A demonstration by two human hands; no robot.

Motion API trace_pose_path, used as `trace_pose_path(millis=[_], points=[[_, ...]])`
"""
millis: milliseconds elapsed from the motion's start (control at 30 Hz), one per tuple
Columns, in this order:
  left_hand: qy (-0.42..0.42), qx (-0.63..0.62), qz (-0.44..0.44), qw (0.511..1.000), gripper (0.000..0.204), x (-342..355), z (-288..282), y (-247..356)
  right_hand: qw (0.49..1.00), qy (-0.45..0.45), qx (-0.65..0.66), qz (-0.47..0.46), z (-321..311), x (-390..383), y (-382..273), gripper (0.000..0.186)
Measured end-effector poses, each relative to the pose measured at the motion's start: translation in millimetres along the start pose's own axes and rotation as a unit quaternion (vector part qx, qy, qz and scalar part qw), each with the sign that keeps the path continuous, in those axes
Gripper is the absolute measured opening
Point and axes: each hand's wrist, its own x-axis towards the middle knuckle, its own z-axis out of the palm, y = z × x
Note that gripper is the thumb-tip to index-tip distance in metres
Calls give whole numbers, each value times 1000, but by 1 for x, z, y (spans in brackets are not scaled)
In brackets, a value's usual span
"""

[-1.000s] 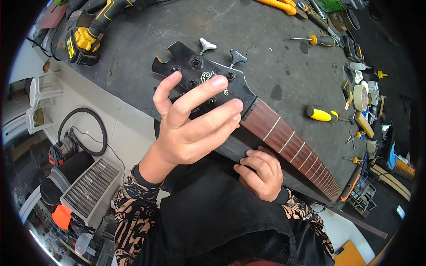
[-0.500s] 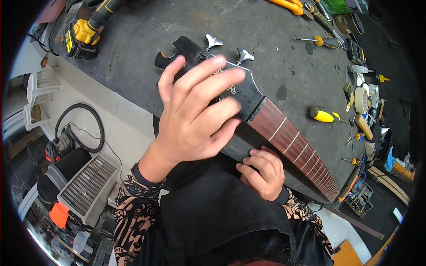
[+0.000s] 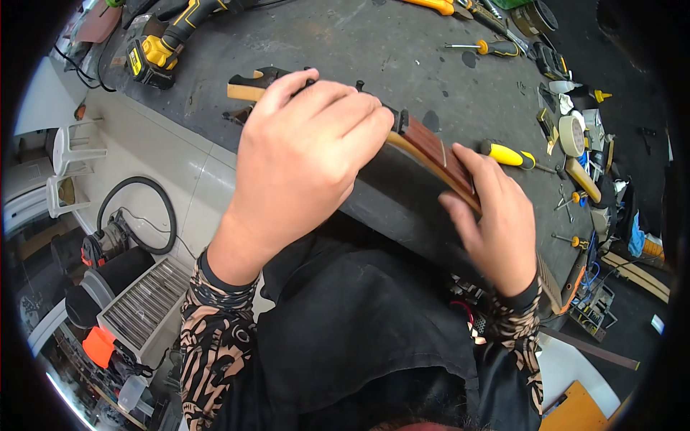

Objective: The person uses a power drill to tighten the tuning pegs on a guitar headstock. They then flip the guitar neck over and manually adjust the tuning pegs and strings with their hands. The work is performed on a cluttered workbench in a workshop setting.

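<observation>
A guitar neck is tilted onto its side, showing a light wood edge along the dark headstock (image 3: 246, 90) and beneath the rosewood fingerboard (image 3: 430, 142). My left hand (image 3: 309, 147) wraps over the headstock, fingers bent around it and hiding much of it. My right hand (image 3: 496, 219) grips the neck along the fingerboard, its thumb on the near side. A yellow-and-black screwdriver (image 3: 509, 154) lies just beyond my right hand on the dark workbench (image 3: 374, 47).
A yellow cordless tool (image 3: 151, 57) sits back left. Screwdrivers, a tape roll (image 3: 571, 136) and assorted tools crowd the right side. On the floor at left are a vacuum hose (image 3: 169, 201), a metal grate box (image 3: 144, 309) and white chairs (image 3: 72, 151).
The neck has rolled from face up onto its side. My left hand has closed over the headstock, and my right hand has moved up and right onto the neck.
</observation>
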Motion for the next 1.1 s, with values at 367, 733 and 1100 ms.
trace_pose_path(millis=[367,733,1100], points=[[-74,32,9,997,19,32,-10,3,999,-24,36,13,-3,8,18,49],[-62,17,13,998,22,26,-9,0,999,-29,21,21,-2,7,13,55],[-8,-15,29,999,24,11,1,-6,997,-51,31,47,-2,6,6,60]])
